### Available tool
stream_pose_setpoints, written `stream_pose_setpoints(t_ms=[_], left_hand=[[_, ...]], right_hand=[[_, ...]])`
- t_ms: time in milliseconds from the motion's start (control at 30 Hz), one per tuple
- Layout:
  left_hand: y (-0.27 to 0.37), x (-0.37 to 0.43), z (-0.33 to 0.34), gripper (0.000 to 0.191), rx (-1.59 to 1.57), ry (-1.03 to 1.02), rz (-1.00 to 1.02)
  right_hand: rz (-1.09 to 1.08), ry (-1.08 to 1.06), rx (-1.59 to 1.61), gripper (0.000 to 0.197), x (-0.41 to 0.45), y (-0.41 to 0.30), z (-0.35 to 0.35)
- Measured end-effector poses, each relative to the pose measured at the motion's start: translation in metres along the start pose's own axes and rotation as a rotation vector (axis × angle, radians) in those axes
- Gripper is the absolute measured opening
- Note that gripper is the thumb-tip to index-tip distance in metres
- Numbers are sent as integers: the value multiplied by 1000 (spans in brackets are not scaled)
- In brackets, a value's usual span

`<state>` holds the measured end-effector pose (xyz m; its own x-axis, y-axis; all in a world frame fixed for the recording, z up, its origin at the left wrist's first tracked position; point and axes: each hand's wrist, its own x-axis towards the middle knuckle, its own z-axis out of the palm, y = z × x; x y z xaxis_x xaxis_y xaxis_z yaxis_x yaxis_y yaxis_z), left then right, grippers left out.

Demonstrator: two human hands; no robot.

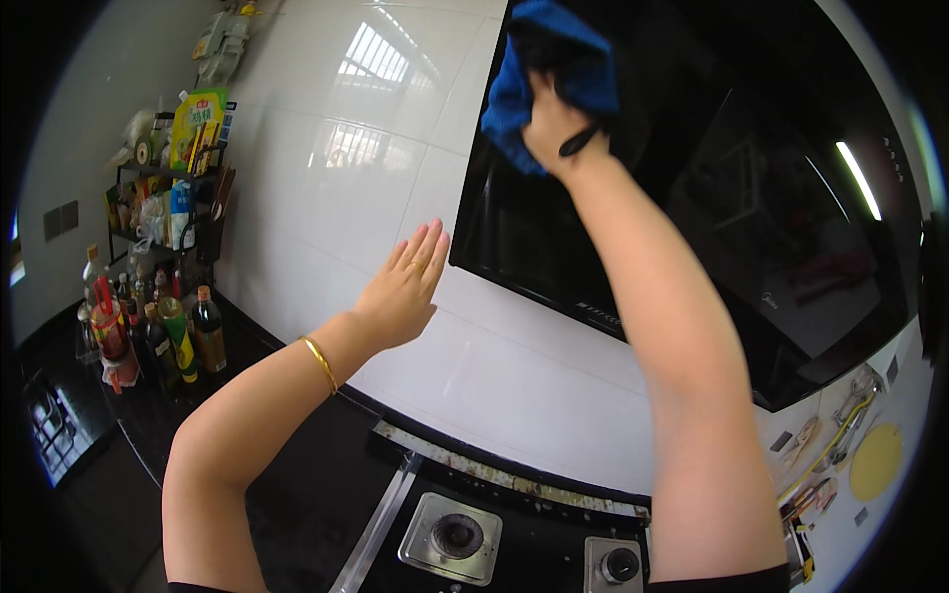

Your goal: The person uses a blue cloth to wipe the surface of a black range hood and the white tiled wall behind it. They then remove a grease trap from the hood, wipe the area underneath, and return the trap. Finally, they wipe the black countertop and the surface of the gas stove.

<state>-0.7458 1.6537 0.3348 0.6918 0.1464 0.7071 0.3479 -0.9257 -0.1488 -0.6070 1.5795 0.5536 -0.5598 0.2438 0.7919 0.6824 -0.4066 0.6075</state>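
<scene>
My right hand (556,133), with a black band at the wrist, presses a blue cloth (508,111) to the upper left part of a black glass range hood (712,244). Part of the cloth bunches above and beside the fingers. My left hand (400,293) holds nothing; its fingers are stretched out beside the hood's lower left corner, in front of the white tiled wall (348,200). It has a ring on one finger and a gold bangle (319,365) on the wrist. Whether the left fingertips touch the tiles, I cannot tell.
Below lies a black gas stove (530,530) with a burner (457,535) and a knob (620,566). Several bottles (210,330) stand at left beneath a spice rack (159,169). Utensils (838,445) hang at right near a round yellow board (875,462).
</scene>
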Motion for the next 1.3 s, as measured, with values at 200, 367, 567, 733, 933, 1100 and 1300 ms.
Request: stream_pose_setpoints(t_ms=[200, 367, 567, 733, 933, 1100, 1300], left_hand=[[13, -20, 12, 84, -78, -86, 22], [19, -36, -5, 85, -65, -141, 31], [42, -29, 0, 87, -94, -144, 105], [70, -20, -1, 91, -143, -104, 158], [100, -34, -7, 93, -179, -159, 175], [113, -63, -21, 94, -173, -196, 144], [160, -75, -34, 93, -165, -240, 103]], right_hand=[[410, -500, 493, 42, -155, -30, 64], [758, -637, 927, 23, -211, -67, -6], [489, -642, 562, 29, -288, -26, 2], [-160, -1016, -213, 43, -313, -1, -18], [374, -902, 416, 39, -346, 44, -43], [760, -884, 683, 36, -402, 122, -100], [964, -659, 545, 27, -426, 190, -220]])
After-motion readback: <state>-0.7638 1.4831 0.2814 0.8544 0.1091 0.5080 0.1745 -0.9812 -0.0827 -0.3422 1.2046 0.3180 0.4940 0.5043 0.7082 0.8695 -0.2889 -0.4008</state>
